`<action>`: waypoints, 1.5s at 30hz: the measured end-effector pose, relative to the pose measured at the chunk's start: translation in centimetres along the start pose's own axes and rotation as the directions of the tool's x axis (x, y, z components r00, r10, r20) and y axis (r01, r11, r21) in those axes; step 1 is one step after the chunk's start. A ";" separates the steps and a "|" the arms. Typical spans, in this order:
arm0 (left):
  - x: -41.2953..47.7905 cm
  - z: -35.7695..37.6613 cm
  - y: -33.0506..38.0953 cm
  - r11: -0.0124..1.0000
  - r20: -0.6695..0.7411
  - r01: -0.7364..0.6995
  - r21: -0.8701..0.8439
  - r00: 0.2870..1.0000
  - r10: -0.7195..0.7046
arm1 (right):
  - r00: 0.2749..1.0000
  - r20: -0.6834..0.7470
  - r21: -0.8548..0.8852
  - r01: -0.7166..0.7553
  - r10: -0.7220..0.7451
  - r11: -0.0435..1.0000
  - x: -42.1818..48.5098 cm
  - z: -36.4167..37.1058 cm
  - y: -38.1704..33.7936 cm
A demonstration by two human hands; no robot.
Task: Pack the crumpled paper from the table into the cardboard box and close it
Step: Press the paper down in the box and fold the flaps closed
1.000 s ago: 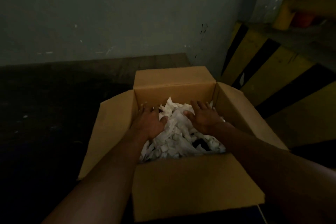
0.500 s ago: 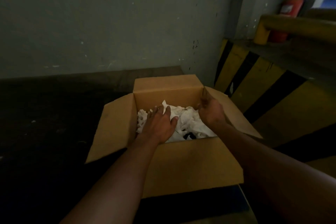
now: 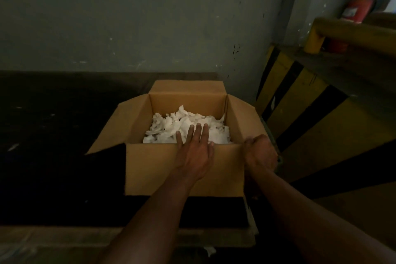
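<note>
An open cardboard box (image 3: 158,171) stands on the dark table (image 3: 53,139) with all its flaps out. White crumpled paper (image 3: 171,128) fills its lower part. My left hand (image 3: 196,152) lies flat over the top edge of the near flap, fingers apart and reaching over the paper. My right hand (image 3: 259,153) is at the box's near right corner, fingers curled around the near edge of the right flap (image 3: 242,118). The left flap (image 3: 122,124) slopes outward, and the far flap (image 3: 186,87) leans toward the wall.
A grey wall rises right behind the box. To the right is a yellow-and-black striped barrier (image 3: 300,100) with a yellow rail (image 3: 347,28) and a red fire extinguisher (image 3: 356,6) behind it. A small white scrap (image 3: 210,251) lies below the table's near edge.
Both hands have come back out of the paper toward me. The left now rests on the near flap's edge; the right slid from the right flap's inner edge to its near corner.
</note>
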State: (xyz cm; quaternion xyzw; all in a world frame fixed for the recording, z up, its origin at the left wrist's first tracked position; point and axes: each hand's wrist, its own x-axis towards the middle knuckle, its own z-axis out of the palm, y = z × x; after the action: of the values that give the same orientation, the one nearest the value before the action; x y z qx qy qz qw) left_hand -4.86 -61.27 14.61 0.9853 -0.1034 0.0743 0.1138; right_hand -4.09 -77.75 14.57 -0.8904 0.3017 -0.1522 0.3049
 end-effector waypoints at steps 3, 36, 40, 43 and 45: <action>-1.5 0.5 0.4 0.999 0.006 0.030 0.031 1.000 -0.030 | 0.975 0.138 0.134 -0.193 0.174 0.972 -0.6 -0.8 0.4; -4.5 -4.2 -11.0 0.700 -0.135 0.556 -0.449 0.732 -0.668 | 0.720 0.490 -0.181 0.636 -0.492 0.750 -10.4 4.3 -8.2; -3.5 -6.3 -13.1 0.200 0.106 0.580 -0.790 0.450 -0.887 | 0.753 0.473 -0.217 0.602 -0.457 0.768 -10.9 5.1 -8.8; -3.4 -7.7 -13.3 -0.136 0.258 0.377 -0.916 0.294 -0.920 | 0.759 0.469 -0.224 0.597 -0.453 0.770 -11.3 5.1 -8.6; -3.5 -7.9 -13.0 -0.203 0.263 0.237 -0.950 0.255 -0.930 | 0.748 0.481 -0.217 0.607 -0.458 0.764 -11.3 5.0 -8.4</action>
State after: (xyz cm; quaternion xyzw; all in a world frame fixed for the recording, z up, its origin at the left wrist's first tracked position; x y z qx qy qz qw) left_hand -6.39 -46.39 18.87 0.5117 0.4560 0.2229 0.6932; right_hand -6.77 -63.02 15.08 -0.9908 -0.0165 0.0090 0.1342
